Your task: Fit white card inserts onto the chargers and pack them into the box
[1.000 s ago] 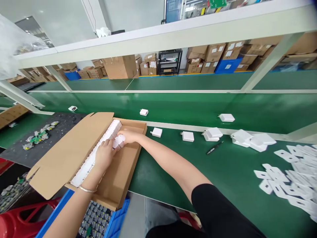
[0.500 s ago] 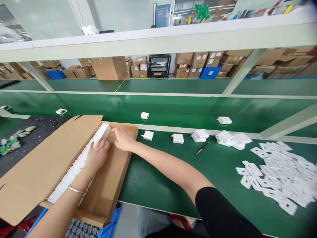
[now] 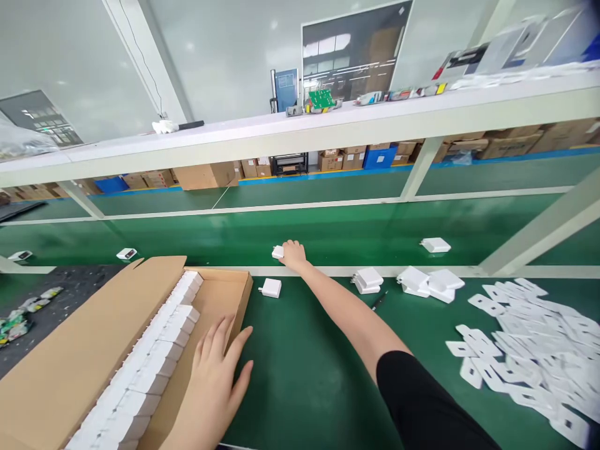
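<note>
An open cardboard box (image 3: pixel 70 369) at the lower left holds a row of several white chargers (image 3: pixel 154 350) along its left side. My left hand (image 3: pixel 216 369) lies flat with fingers spread on the box's right wall, holding nothing. My right hand (image 3: pixel 294 255) is stretched far forward onto the conveyor belt and closes over a white charger (image 3: pixel 278 252). Another white charger (image 3: pixel 271 287) lies on the green table just right of the box.
More white chargers sit in a small pile (image 3: pixel 368 280) and a second pile (image 3: pixel 429 281), one alone on the belt (image 3: pixel 435 245). Several white flat pieces (image 3: pixel 525 337) cover the right. A black pen (image 3: pixel 377 300) lies by my forearm. White shelf frame (image 3: pixel 300 134) overhead.
My right hand left the box and reached forward to the charger on the belt. My left hand slid back from the charger row to the box's right wall. The camera tilted up.
</note>
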